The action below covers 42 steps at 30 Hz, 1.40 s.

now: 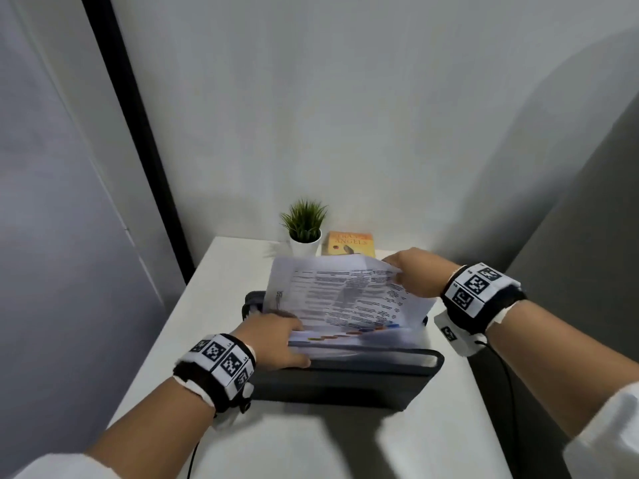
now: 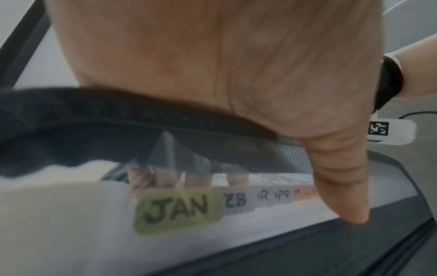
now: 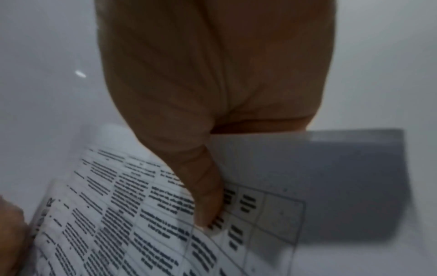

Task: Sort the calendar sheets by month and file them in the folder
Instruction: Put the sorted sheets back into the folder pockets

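Step in hand, by judgement: lowering the sheets (image 1: 345, 292) into a pocket of the folder (image 1: 345, 382), standing open-topped near the middle of the surface (image 1: 221, 271). Right hand (image 1: 415, 274): grip closed, pinching the sheets at their far right corner, thumb (image 3: 203, 186) on the printed face. Sheets tilted, lower edge inside the folder mouth, upper part well above it. Left hand (image 1: 273, 340): grip closed on the folder's front dividers, thumb (image 2: 343, 186) in front, fingers behind, visible through the translucent plastic. Read the month on the sheets first; heading too blurred here to make out. Match against the tabs (image 2: 177, 209): JAN nearest, the following ones partly hidden or blurred. Spread the chosen pocket wide with the left hand before lowering. Feed the lower edge in level, not corner first, to avoid catching on a divider. Support the limp paper lower down if buckling starts. Release only once seated below the tab line. Avoid knocking the plant (image 1: 304, 226) and book (image 1: 349, 243) just behind the folder.
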Tool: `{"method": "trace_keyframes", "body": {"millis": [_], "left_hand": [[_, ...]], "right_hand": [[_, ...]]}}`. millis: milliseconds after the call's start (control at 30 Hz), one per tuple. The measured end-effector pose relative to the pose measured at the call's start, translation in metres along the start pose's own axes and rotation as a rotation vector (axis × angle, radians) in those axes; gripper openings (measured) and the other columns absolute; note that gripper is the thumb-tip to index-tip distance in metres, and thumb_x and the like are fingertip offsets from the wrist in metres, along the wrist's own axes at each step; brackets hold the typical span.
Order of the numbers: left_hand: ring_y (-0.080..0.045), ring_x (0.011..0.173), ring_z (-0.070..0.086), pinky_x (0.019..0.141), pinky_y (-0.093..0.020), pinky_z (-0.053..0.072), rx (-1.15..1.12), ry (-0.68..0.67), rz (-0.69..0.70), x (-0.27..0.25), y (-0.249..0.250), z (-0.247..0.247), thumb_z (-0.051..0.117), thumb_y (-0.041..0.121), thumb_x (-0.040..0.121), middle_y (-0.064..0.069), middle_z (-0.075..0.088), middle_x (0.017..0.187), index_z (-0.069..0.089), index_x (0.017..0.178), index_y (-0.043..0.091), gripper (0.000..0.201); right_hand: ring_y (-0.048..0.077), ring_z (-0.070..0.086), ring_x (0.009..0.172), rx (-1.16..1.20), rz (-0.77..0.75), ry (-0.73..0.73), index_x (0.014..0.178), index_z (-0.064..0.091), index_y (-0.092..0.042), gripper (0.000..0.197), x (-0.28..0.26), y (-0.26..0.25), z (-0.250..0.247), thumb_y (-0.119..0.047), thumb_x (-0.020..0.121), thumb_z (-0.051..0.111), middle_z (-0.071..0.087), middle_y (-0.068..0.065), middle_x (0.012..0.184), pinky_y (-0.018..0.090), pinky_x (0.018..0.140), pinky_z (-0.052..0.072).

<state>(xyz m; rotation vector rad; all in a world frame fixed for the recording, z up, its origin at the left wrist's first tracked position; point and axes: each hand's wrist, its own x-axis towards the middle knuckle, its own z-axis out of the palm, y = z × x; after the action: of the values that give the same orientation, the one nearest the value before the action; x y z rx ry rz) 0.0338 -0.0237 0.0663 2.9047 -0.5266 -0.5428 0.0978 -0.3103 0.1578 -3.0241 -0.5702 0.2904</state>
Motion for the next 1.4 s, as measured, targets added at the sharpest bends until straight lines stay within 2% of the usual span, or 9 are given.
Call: {"method": "trace_keyframes", "body": {"millis": [300,500,767,867,933,1067,1133,1267,1400], "left_hand": [[-0.021,0.114,0.049,0.103,-0.041,0.025,0.088,0.093,0.046,-0.002,-0.006,0.010,0.048,0.081,0.067,0.007,0.060,0.119,0.052,0.118,0.035,0.068],[-0.018,0.110,0.047,0.103,-0.037,0.026,0.085,0.155,0.087,-0.005,-0.008,0.014,0.047,0.079,0.067,0.009,0.060,0.114,0.056,0.113,0.034,0.065],[-0.023,0.131,0.024,0.107,-0.043,0.022,0.148,0.382,0.124,-0.013,-0.011,0.017,0.050,0.078,0.066,0.001,0.030,0.139,0.060,0.111,0.033,0.064],[-0.026,0.146,-0.005,0.115,-0.056,-0.004,0.133,0.318,0.091,-0.010,-0.012,0.015,0.051,0.078,0.065,-0.003,0.002,0.159,0.058,0.114,0.033,0.067],[-0.026,0.145,-0.004,0.113,-0.060,-0.012,0.149,0.324,0.080,-0.006,-0.012,0.012,0.051,0.079,0.064,-0.004,0.010,0.157,0.057,0.112,0.034,0.066],[-0.021,0.130,0.019,0.114,-0.061,-0.004,0.128,0.388,0.085,0.000,-0.016,0.008,0.051,0.078,0.063,0.004,0.026,0.129,0.050,0.102,0.034,0.058],[-0.021,0.108,0.036,0.110,-0.050,0.022,0.098,0.407,0.074,0.004,-0.016,0.006,0.056,0.076,0.064,0.006,0.027,0.113,0.041,0.098,0.033,0.056],[-0.014,0.076,0.037,0.067,-0.029,0.029,-0.032,0.475,0.044,0.004,-0.011,0.000,0.068,0.067,0.063,0.011,0.032,0.093,0.029,0.091,0.032,0.060],[-0.003,0.087,0.050,0.073,-0.018,0.039,-0.408,0.626,0.145,-0.007,-0.027,0.006,0.065,0.052,0.074,0.021,0.049,0.092,0.040,0.093,0.039,0.034]], "right_hand": [[0.026,0.057,0.115,-0.278,-0.056,-0.333,0.128,0.056,-0.013,0.039,0.020,-0.054,0.025,-0.004,0.090,0.049,0.060,0.007,0.125,0.034,0.092,0.049],[0.025,0.059,0.083,-0.498,-0.124,-0.497,0.117,0.061,-0.006,0.027,0.049,-0.087,0.048,-0.012,0.095,0.047,0.065,0.009,0.109,0.030,0.074,0.048],[0.026,0.047,0.129,-0.670,-0.225,-0.648,0.149,0.028,-0.014,0.045,0.073,-0.092,0.097,-0.018,0.104,0.036,0.043,0.010,0.145,0.035,0.109,0.036],[0.027,0.063,0.103,-0.452,-0.201,-0.592,0.128,0.056,-0.009,0.033,0.070,-0.102,0.070,-0.021,0.099,0.045,0.065,0.012,0.118,0.031,0.087,0.049],[0.023,0.065,0.082,-0.291,-0.186,-0.527,0.105,0.067,-0.007,0.033,0.068,-0.107,0.040,-0.031,0.098,0.044,0.070,0.008,0.096,0.033,0.076,0.050],[0.026,0.058,0.096,-0.133,-0.176,-0.175,0.106,0.060,-0.011,0.044,0.058,-0.088,0.007,-0.050,0.094,0.043,0.061,0.009,0.110,0.040,0.090,0.046],[0.026,0.054,0.101,-0.171,-0.148,-0.227,0.109,0.058,-0.012,0.055,0.046,-0.084,0.013,-0.059,0.095,0.033,0.059,0.009,0.114,0.041,0.093,0.043],[0.017,0.051,0.084,-0.107,-0.211,-0.240,0.094,0.055,-0.017,0.061,0.025,-0.092,0.036,-0.073,0.087,0.030,0.059,-0.003,0.096,0.033,0.077,0.039],[0.027,0.058,0.086,-0.025,-0.183,-0.190,0.102,0.050,-0.020,0.026,0.007,-0.099,0.068,-0.043,0.090,0.052,0.062,0.006,0.098,0.035,0.069,0.044]]}}
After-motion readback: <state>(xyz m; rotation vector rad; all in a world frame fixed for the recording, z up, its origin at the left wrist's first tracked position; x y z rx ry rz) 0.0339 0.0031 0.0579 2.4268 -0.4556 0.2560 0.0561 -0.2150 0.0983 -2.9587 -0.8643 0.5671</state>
